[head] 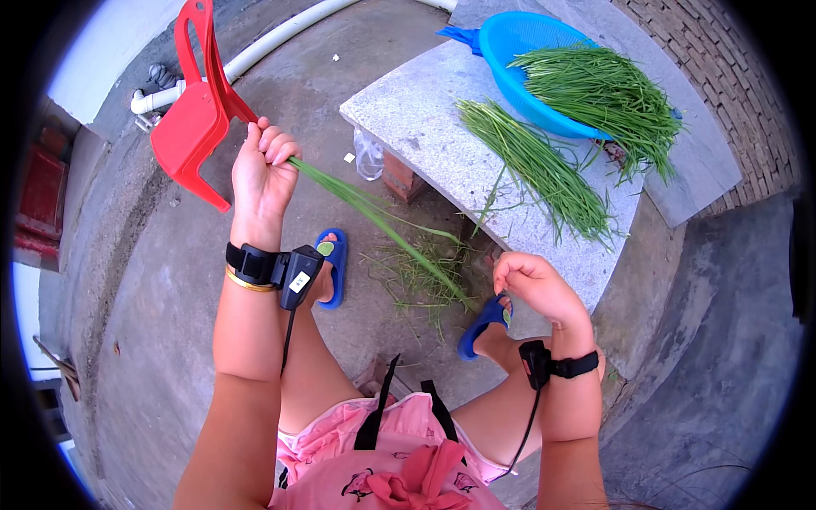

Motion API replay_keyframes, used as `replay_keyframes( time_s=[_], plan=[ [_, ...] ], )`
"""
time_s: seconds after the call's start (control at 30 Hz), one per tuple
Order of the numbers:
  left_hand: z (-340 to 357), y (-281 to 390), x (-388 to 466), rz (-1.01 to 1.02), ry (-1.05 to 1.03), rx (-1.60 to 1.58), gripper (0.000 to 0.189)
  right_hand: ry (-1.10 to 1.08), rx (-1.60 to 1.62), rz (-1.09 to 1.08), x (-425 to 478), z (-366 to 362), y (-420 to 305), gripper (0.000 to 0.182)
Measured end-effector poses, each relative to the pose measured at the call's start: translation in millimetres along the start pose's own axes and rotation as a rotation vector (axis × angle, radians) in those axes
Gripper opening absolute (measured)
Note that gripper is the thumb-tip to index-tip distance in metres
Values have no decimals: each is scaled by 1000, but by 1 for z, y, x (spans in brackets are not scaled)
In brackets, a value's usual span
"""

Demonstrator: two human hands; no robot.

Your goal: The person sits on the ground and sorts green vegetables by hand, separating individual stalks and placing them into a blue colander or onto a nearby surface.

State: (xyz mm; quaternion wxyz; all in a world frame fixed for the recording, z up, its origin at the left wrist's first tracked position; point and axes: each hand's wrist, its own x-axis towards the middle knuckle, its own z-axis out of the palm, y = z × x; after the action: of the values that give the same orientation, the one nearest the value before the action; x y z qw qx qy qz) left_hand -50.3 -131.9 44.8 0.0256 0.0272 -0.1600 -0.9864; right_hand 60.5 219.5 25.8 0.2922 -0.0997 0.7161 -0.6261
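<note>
My left hand (268,159) is raised at the left, its fist closed around the end of a thin bunch of long green garlic chives (382,223). The stalks slant down to the right, their far ends hanging over the scraps on the ground. Near the front edge of the stone slab (421,95) is my right hand (539,284), fingers curled inward and no item visible in it. On the slab lies a pile of chives (542,172). Behind it, a larger heap of chives (599,95) spills over the rim of a blue plastic colander (510,70).
A red plastic chair (191,127) stands at the upper left, near a white pipe (280,35). Bricks (401,175) support the slab, with a clear plastic bag (368,156) beside them. Grass-like scraps (427,268) litter the concrete between my blue slippers (338,274).
</note>
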Motion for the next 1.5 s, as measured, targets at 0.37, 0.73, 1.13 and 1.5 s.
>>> replay_keyframes(
  time_s=[0.37,0.73,1.13,1.5],
  plan=[
    [6,-13,-3,-123,-36,-56,24,245,-87,-104,19,28,-9,23],
    [19,-47,-11,-369,-68,-151,21,273,-346,-226,55,49,1,29],
    [16,-38,-9,-273,-33,-105,22,142,-213,-43,45,45,-11,12],
    [12,-34,-5,-226,-40,-130,23,-196,72,2,35,52,-9,22]
  ],
)
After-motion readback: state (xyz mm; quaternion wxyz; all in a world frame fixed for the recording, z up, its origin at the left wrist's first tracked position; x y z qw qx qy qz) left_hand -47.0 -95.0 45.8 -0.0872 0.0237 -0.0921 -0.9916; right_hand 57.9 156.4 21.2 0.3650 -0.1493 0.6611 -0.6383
